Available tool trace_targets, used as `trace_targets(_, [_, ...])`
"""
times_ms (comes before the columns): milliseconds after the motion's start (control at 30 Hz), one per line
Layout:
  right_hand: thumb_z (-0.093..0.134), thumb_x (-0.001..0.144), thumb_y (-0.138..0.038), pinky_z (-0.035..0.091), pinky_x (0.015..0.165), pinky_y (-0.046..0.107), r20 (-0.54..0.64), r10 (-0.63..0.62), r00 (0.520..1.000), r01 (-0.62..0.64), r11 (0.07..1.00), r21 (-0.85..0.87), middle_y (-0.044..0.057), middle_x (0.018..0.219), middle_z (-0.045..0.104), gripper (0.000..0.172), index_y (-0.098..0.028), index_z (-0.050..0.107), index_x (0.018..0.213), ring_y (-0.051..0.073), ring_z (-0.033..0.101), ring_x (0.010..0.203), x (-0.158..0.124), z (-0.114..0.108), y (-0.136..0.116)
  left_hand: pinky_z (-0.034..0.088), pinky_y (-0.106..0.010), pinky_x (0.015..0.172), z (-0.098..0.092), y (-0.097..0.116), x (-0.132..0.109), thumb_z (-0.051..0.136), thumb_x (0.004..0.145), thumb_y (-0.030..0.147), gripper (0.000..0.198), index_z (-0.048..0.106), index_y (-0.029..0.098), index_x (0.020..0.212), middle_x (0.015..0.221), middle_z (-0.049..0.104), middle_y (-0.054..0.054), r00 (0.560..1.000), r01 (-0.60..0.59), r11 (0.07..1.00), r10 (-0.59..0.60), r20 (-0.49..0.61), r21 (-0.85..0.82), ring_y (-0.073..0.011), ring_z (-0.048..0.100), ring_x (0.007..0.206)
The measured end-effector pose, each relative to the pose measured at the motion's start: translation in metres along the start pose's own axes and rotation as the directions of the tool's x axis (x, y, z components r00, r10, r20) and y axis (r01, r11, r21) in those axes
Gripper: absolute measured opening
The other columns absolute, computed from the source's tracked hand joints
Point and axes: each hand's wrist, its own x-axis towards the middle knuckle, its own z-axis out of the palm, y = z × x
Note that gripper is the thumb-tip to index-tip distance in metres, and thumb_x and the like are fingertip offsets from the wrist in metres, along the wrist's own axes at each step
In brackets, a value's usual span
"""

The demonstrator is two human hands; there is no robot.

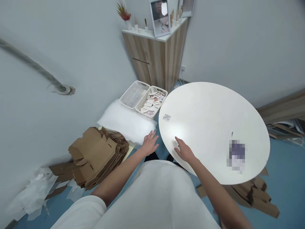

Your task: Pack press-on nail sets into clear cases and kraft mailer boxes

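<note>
My left hand (150,143) is open, fingers spread, at the right edge of a stack of white translucent sheets or bags (126,122); whether it touches them I cannot tell. Over the near left rim of the white oval table (209,111), my right hand (184,150) hangs open with nothing in it. A small clear piece with a dark pattern (166,117) lies on the table beyond that hand. Two white plastic baskets stand past the sheets: one basket (134,94) contains clear plastic pieces, the other basket (152,101) many small printed cards.
Flattened brown cardboard boxes (95,152) are piled at my left, more cardboard (254,194) under the table's right side. White plastic scraps (30,194) litter the floor. A wooden cabinet (152,54) with a frame (160,19) fills the corner. A pixelated patch covers something on the table.
</note>
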Motion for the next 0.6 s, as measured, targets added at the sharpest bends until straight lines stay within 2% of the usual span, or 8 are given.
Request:
trace_targets(100, [0.038, 0.084, -0.028, 0.047, 0.073, 0.033, 0.010, -0.080, 0.997, 0.080, 0.997, -0.017, 0.010, 0.131, 0.040, 0.059, -0.026, 0.014, 0.138, 0.020, 0.058, 0.093, 0.011, -0.009, -0.006, 0.026, -0.045, 0.099, -0.018, -0.005, -0.007, 0.049, 0.078, 0.030, 0.044, 0.043, 0.022, 0.121, 0.139, 0.032, -0.010, 0.992, -0.122, 0.991, 0.121, 0.029, 0.053, -0.0267, 0.019, 0.132])
trace_targets(167, [0.038, 0.083, -0.029, 0.047, 0.074, 0.034, 0.007, -0.120, 0.993, 0.120, 0.992, -0.038, 0.010, 0.128, 0.043, 0.058, -0.026, 0.016, 0.137, 0.020, 0.058, 0.092, 0.023, -0.013, -0.013, 0.028, -0.044, 0.098, -0.031, -0.012, -0.010, 0.051, 0.077, 0.029, 0.043, 0.044, 0.022, 0.119, 0.137, 0.035, -0.010, 0.987, -0.157, 0.984, 0.154, 0.044, 0.081, -0.0268, 0.023, 0.130])
trace_targets(300, [0.038, 0.083, -0.029, 0.047, 0.074, 0.035, 0.012, -0.199, 0.980, 0.199, 0.977, -0.079, 0.011, 0.124, 0.046, 0.057, -0.025, 0.018, 0.137, 0.021, 0.058, 0.091, 0.048, -0.017, -0.040, 0.033, -0.042, 0.094, -0.054, -0.039, -0.017, 0.051, 0.077, 0.031, 0.041, 0.045, 0.022, 0.117, 0.132, 0.042, -0.011, 0.991, -0.131, 0.988, 0.131, 0.010, 0.078, -0.0272, 0.032, 0.126])
trace_targets(433, [0.037, 0.084, -0.029, 0.047, 0.074, 0.035, 0.020, -0.246, 0.969, 0.247, 0.964, -0.104, 0.011, 0.122, 0.048, 0.054, -0.024, 0.021, 0.136, 0.020, 0.059, 0.089, 0.074, -0.019, -0.074, 0.037, -0.038, 0.090, -0.073, -0.078, -0.025, 0.049, 0.077, 0.035, 0.043, 0.045, 0.022, 0.118, 0.128, 0.047, -0.010, 0.995, -0.100, 0.995, 0.100, -0.001, 0.010, -0.0258, 0.043, 0.118])
trace_targets(600, [0.038, 0.085, -0.031, 0.046, 0.076, 0.035, 0.008, -0.296, 0.955, 0.292, 0.939, -0.181, 0.010, 0.115, 0.054, 0.045, -0.023, 0.036, 0.128, 0.020, 0.058, 0.092, 0.104, -0.019, -0.108, 0.037, -0.034, 0.091, -0.087, -0.127, -0.034, 0.044, 0.080, 0.039, 0.047, 0.042, 0.020, 0.123, 0.127, 0.049, -0.009, 0.999, -0.035, 0.992, 0.031, -0.033, -0.120, -0.0228, 0.047, 0.114])
